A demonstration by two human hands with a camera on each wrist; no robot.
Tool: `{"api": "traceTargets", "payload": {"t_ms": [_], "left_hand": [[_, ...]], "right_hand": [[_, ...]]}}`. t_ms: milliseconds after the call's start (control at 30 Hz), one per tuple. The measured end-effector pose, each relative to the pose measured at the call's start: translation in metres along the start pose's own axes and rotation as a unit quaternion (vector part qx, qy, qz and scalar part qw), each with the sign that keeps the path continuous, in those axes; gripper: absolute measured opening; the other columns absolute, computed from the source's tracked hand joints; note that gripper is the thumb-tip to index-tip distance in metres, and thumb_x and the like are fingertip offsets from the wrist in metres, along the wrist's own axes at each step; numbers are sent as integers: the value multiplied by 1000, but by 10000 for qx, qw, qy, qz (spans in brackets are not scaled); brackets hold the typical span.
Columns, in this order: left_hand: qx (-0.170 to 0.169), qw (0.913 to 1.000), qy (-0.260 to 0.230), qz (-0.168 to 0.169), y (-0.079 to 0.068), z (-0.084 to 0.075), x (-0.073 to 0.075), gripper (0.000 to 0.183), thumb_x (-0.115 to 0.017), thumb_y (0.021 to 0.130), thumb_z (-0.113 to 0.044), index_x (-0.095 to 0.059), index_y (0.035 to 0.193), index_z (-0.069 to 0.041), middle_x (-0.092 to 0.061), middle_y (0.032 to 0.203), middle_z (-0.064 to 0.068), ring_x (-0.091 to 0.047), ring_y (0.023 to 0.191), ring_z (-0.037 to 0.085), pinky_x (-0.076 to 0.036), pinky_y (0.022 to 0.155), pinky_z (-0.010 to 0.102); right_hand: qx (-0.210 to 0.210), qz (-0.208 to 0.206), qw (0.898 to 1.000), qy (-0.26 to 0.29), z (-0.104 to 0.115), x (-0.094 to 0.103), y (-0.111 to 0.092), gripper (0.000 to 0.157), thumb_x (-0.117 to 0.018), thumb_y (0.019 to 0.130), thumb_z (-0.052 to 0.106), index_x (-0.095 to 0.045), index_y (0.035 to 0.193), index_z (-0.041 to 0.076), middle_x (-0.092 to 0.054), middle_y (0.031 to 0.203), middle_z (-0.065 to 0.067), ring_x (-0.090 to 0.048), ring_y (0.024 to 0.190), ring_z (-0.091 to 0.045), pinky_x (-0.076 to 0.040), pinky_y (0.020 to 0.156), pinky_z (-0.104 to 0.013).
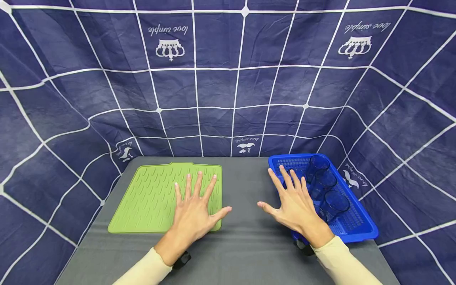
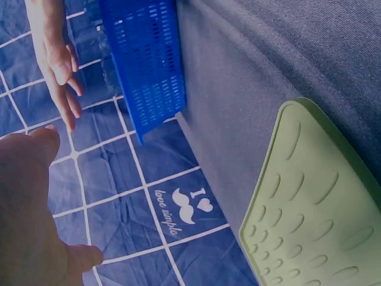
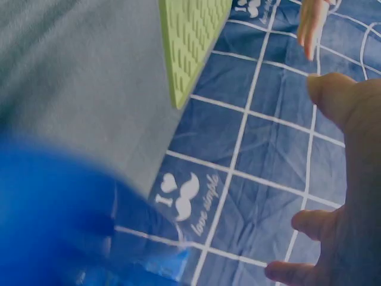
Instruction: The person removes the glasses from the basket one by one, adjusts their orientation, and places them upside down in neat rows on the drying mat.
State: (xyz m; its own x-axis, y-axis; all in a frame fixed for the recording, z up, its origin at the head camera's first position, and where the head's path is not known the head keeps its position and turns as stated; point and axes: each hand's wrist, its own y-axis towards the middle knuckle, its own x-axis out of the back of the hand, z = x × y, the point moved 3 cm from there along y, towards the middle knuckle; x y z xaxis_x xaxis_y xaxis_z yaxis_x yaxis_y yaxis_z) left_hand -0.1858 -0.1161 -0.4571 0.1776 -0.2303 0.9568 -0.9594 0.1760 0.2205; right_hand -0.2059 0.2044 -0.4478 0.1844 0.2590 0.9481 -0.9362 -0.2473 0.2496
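My left hand (image 1: 194, 213) is held with spread fingers over the right part of a green ridged mat (image 1: 153, 198), holding nothing. To the right, my right hand (image 1: 293, 206) also has its fingers spread and overlaps the left side of a blue plastic basket (image 1: 360, 225) in the head view. Several clear drinking glasses stand in the basket, among them a front glass (image 1: 335, 204), a middle glass (image 1: 323, 183) and a back glass (image 1: 318, 163). My right hand partly hides others. In the left wrist view, the mat (image 2: 309, 208) and the basket's perforated side (image 2: 149, 59) both appear.
A grey cloth (image 1: 246, 190) covers the table, running between mat and basket. Dark blue fabric (image 1: 217, 87) with white grid lines hangs behind and on both sides, close to the basket's right edge. A dark strap piece (image 1: 182, 260) shows at my left wrist.
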Motion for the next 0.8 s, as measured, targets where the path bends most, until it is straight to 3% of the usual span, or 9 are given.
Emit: {"api": "traceTargets", "payload": {"t_ms": [433, 633, 800], "left_hand": [[-134, 9993, -102, -321, -3, -10, -2, 107, -59, 97, -95, -32, 185, -40, -24, 196, 14, -19, 181, 53, -14, 140, 87], [-267, 9986, -197, -403, -4, -17, -4, 103, -62, 99, -91, -36, 184, -39, -28, 194, 15, -23, 180, 53, -18, 139, 86], [-414, 9964, -267, -694, -3, -21, -2, 99, -64, 101, -87, -39, 183, -37, -35, 192, 17, -30, 178, 53, -23, 139, 84]], "right_hand": [[-97, 228, 9996, -134, -25, 43, 15, 107, -75, 102, 76, -33, 186, 25, -34, 188, -27, -37, 168, -63, -25, 138, -83], [-93, 489, 9983, -310, -36, 54, 28, 105, -79, 101, 73, -37, 184, 26, -37, 187, -26, -43, 163, -63, -52, 114, -88], [-200, 833, 9959, -288, -46, 55, 40, 102, -82, 101, 66, -38, 184, 27, -38, 186, -26, -44, 162, -64, -56, 101, -91]]}}
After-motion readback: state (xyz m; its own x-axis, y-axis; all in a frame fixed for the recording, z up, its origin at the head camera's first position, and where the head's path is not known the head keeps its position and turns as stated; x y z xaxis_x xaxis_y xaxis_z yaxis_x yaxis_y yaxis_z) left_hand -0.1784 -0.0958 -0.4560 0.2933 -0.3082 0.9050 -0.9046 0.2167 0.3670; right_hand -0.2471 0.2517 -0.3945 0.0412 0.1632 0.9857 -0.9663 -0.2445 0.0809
